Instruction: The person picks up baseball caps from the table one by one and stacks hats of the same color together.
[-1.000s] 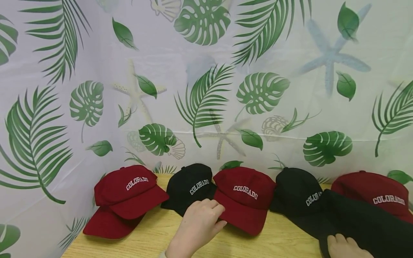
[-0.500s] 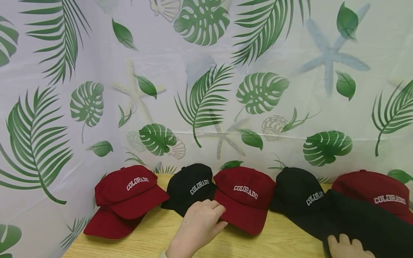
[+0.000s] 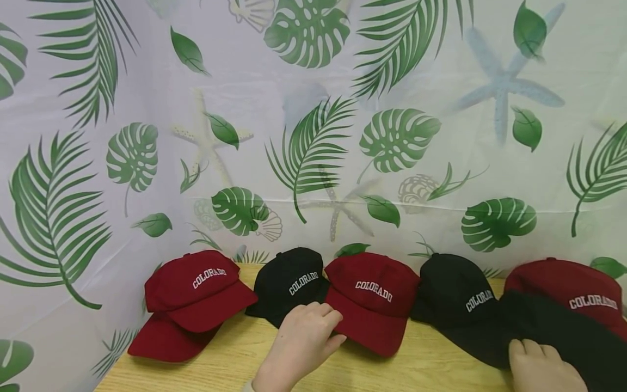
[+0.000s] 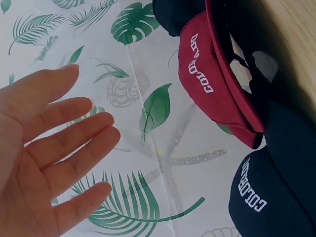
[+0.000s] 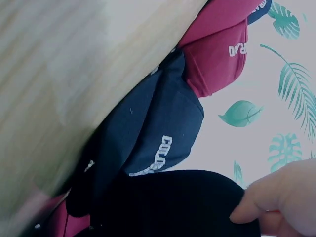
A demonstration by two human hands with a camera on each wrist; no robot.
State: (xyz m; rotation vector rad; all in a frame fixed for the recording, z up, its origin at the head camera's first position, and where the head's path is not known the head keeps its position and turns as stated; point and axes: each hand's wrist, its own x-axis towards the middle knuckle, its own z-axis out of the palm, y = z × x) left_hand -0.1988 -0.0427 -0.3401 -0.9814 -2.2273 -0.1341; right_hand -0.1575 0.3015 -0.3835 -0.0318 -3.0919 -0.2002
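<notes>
In the head view my left hand (image 3: 301,343) hovers in front of the middle red baseball cap (image 3: 374,291), overlapping its brim in the picture. In the left wrist view its fingers (image 4: 79,136) are loosely spread with nothing in them, apart from the caps. My right hand (image 3: 546,365) pinches the edge of a black baseball cap (image 3: 573,332), thumb on the dark cloth in the right wrist view. That cap partly covers the right red cap (image 3: 563,275) and overlaps the brim of the neighbouring black cap (image 3: 453,294). Part of the held cap is out of frame.
Two overlapping red brims (image 3: 176,340) show at the left, the upper on a red cap (image 3: 196,283) lettered COLORADO. Another black cap (image 3: 294,283) stands beside it. The caps line a wooden table (image 3: 235,365) against a leaf-printed backdrop (image 3: 294,81).
My right hand has shifted a little right and upward along with the black cap it pinches. The left hand and the standing caps stay where they were.
</notes>
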